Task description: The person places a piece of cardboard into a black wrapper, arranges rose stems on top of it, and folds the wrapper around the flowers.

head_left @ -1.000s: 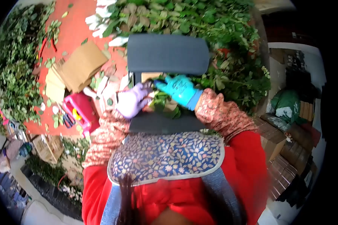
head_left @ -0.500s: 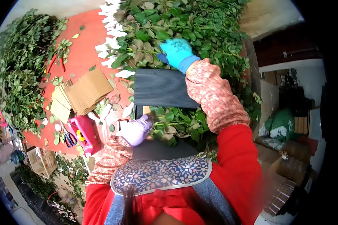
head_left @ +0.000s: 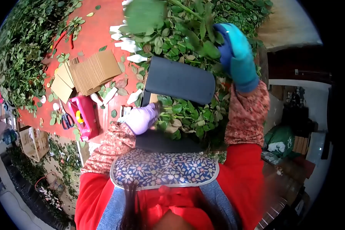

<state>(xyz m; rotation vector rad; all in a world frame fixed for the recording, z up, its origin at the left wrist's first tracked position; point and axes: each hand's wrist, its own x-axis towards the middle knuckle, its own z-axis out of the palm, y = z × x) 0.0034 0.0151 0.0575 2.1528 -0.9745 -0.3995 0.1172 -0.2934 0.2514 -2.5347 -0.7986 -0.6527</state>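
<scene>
Red table [head_left: 97, 34]; right hand [head_left: 234, 50] grips broad-leaved green stem [head_left: 186, 9]; left hand [head_left: 142, 119], hold unclear.

Saw a red table [head_left: 89, 38] strewn with loose leaves [head_left: 102, 48].
Bore a leafy heap [head_left: 27, 53] at far left, leafy stems [head_left: 249, 15] at far right, cardboard pieces [head_left: 97, 73] at left, scissors [head_left: 67, 121] beside a pink tape dispenser [head_left: 90, 124] nearer.

Left hand [head_left: 142, 119] curls low; right hand [head_left: 239, 51] stretches forward.
</scene>
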